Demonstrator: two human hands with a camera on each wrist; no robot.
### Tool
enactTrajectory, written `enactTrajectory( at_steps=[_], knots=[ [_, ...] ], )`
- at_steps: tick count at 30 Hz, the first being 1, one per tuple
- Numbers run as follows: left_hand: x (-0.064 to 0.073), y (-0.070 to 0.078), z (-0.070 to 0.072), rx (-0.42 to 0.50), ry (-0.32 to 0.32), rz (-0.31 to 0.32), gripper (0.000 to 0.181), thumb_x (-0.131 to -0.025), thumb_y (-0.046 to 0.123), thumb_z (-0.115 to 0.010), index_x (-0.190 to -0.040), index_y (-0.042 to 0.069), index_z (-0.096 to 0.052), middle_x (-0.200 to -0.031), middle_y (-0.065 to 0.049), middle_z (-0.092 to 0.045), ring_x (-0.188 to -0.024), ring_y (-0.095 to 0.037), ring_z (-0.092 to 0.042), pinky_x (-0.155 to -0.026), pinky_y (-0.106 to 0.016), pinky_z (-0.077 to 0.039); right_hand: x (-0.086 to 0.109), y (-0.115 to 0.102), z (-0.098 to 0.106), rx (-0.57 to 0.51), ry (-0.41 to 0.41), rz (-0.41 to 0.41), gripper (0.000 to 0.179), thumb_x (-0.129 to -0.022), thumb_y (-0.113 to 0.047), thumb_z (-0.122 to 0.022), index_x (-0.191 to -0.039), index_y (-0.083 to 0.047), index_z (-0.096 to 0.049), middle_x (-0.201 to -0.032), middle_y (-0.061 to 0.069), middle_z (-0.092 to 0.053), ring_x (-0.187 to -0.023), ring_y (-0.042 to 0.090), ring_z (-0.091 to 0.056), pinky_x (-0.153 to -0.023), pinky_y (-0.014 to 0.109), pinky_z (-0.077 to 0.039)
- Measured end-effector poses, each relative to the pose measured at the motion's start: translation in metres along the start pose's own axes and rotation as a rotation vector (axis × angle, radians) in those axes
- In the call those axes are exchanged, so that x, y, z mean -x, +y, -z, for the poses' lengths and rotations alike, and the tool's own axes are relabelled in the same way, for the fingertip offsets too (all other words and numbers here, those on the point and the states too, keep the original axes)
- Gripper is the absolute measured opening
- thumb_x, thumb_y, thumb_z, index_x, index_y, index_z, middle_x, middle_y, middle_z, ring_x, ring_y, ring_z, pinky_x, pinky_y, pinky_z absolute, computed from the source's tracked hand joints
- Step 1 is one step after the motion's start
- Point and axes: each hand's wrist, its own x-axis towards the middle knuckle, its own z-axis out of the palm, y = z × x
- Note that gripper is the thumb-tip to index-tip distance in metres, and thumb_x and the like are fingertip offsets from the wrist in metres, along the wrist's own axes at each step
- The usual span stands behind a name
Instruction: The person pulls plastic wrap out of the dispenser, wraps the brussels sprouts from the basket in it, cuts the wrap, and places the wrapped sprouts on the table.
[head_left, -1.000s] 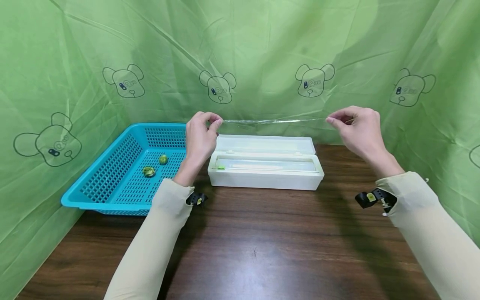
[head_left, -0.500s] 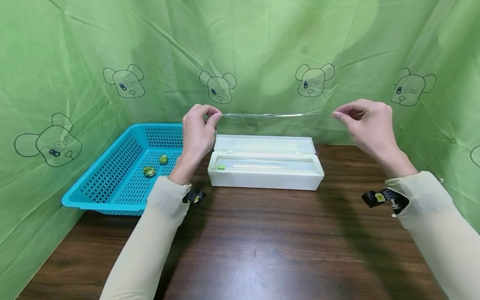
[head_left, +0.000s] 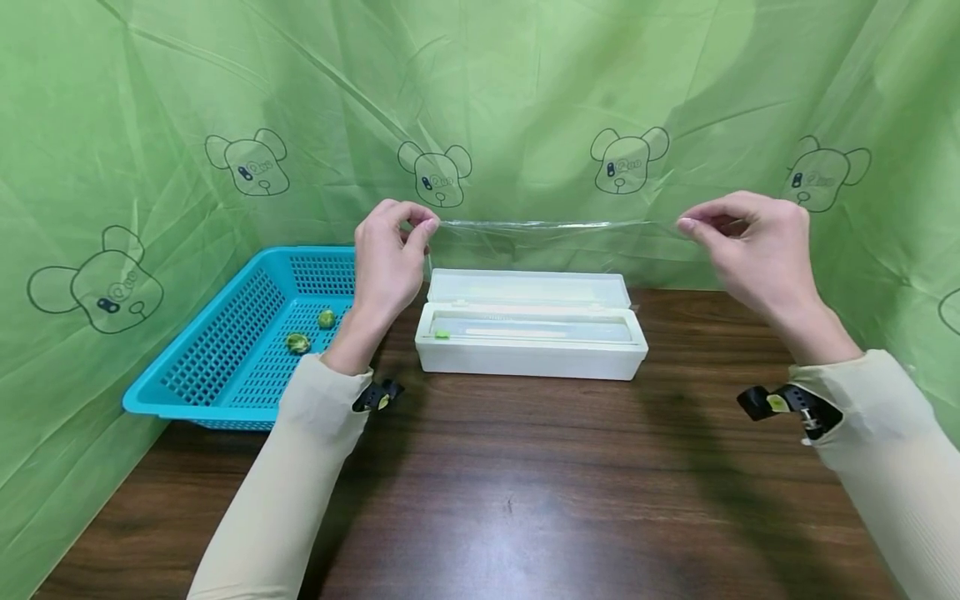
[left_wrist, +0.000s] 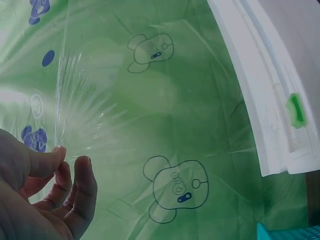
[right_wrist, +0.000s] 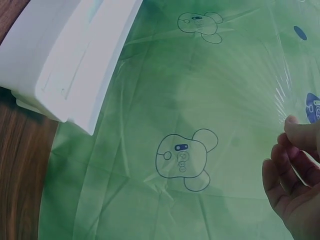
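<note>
Clear film (head_left: 585, 225) is pinched by the left hand (head_left: 388, 267) and the right hand (head_left: 772, 262). It is stretched between them, near the open box (head_left: 532, 363).

Film (head_left: 555, 226) looked like clear plastic, glossy, finely creased. Box (head_left: 531, 362) was smooth plastic; basket (head_left: 202, 412), plastic too. Tabletop (head_left: 540, 483) showed glossy wood grain. Backdrop (head_left: 525, 83) was wrinkled, faintly shiny; sleeves (head_left: 277, 492), matt cloth.

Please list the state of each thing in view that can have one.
Left grip, pinching film
Right grip, pinching film
Clear film, upper edge stretched between both grips
White box, lid open
Green slider, at the box's left end
Blue basket, upright, two round green items visible inside
</note>
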Motion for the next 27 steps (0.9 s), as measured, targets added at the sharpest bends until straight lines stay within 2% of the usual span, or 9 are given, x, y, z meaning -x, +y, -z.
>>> enactTrajectory(
  at_steps=[5, 11, 14, 20, 25, 27],
  knots=[
    [0.004, 0.004, 0.004, 0.004, -0.008, -0.013, 0.013, -0.105, 0.012, -0.068, -0.104, 0.003, -0.078, -0.103, -0.006, -0.065, -0.074, -0.019, -0.067, -0.071, -0.031, -0.051, 0.006, -0.003, 0.005, 0.003, 0.013, 0.021, 0.007, -0.093, -0.011, -0.083, -0.098, -0.006, -0.084, -0.086, -0.028, -0.067, -0.072, -0.004, -0.063, -0.068, 0.009, -0.047],
    [0.013, 0.007, 0.011, 0.003, -0.012, -0.056, 0.014, -0.104, 0.013, -0.069, -0.104, 0.003, -0.078, -0.103, -0.006, -0.066, -0.075, -0.020, -0.068, -0.073, -0.034, -0.050, 0.017, -0.007, 0.012, -0.005, 0.037, 0.083, 0.004, -0.092, -0.007, -0.083, -0.096, -0.006, -0.083, -0.088, -0.032, -0.066, -0.074, -0.005, -0.064, -0.070, 0.011, -0.046],
    [0.018, 0.008, 0.015, 0.006, -0.009, -0.082, 0.013, -0.104, 0.012, -0.069, -0.102, 0.003, -0.078, -0.103, -0.007, -0.067, -0.075, -0.021, -0.068, -0.075, -0.034, -0.048, 0.023, -0.009, 0.015, -0.019, 0.034, 0.101, 0.006, -0.091, -0.004, -0.082, -0.095, -0.008, -0.084, -0.089, -0.030, -0.068, -0.075, -0.005, -0.064, -0.072, 0.011, -0.047],
    [0.027, 0.008, 0.021, 0.025, -0.007, -0.115, 0.011, -0.103, 0.010, -0.069, -0.101, 0.004, -0.078, -0.101, -0.005, -0.067, -0.075, -0.019, -0.066, -0.072, -0.033, -0.046, 0.033, -0.012, 0.021, -0.063, 0.014, 0.113, 0.018, -0.089, 0.005, -0.080, -0.091, -0.013, -0.082, -0.092, -0.021, -0.071, -0.082, 0.000, -0.065, -0.080, 0.013, -0.048],
    [0.036, 0.008, 0.027, 0.031, -0.001, -0.142, 0.010, -0.102, 0.008, -0.070, -0.099, 0.003, -0.079, -0.099, -0.005, -0.067, -0.081, -0.019, -0.063, -0.076, -0.034, -0.046, 0.041, -0.019, 0.027, -0.126, -0.064, 0.048, 0.006, -0.092, 0.002, -0.079, -0.095, -0.003, -0.081, -0.100, -0.015, -0.076, -0.092, 0.001, -0.069, -0.084, 0.012, -0.048],
    [0.040, 0.007, 0.029, 0.027, -0.001, -0.157, 0.010, -0.102, 0.007, -0.071, -0.099, 0.003, -0.079, -0.098, -0.005, -0.067, -0.085, -0.020, -0.062, -0.080, -0.036, -0.046, 0.045, -0.022, 0.030, -0.150, -0.115, 0.027, 0.003, -0.094, 0.001, -0.077, -0.096, -0.001, -0.079, -0.106, -0.010, -0.078, -0.096, 0.001, -0.070, -0.081, 0.012, -0.049]
  ],
)
